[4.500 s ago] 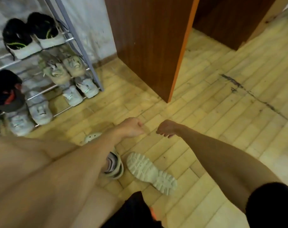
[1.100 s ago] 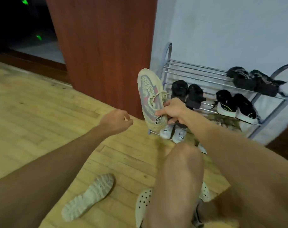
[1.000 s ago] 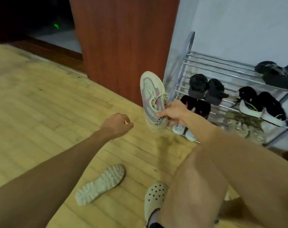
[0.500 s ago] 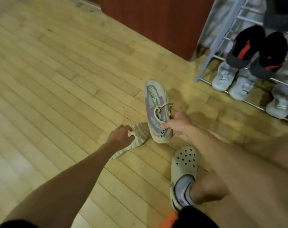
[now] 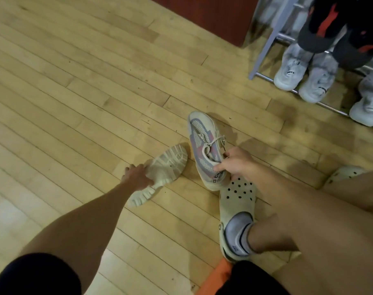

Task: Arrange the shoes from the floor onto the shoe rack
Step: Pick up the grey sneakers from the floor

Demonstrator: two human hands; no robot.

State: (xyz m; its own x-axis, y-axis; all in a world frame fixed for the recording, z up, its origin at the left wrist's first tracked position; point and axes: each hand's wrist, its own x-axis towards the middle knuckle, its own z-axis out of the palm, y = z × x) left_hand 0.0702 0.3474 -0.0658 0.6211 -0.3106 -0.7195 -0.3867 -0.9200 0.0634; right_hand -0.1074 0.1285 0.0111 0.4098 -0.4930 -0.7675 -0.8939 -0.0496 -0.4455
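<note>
A beige sneaker with grey and pink mesh is held toe-away just above the wooden floor; my right hand pinches it at the heel opening. Its mate lies sole-up on the floor just to the left. My left hand wraps its fingers around the middle of that upturned shoe. The metal shoe rack stands at the top right, with white sneakers on its lowest tier and dark shoes with orange trim above them.
My feet wear beige perforated clogs, one right below the held sneaker, another at the right. A red-brown wooden cabinet stands left of the rack. Wooden floorboards stretch to the left.
The view dropped toward the floor. My right hand lowered the mesh sneaker from near the rack. My left hand reached down and closed on the sole-up shoe.
</note>
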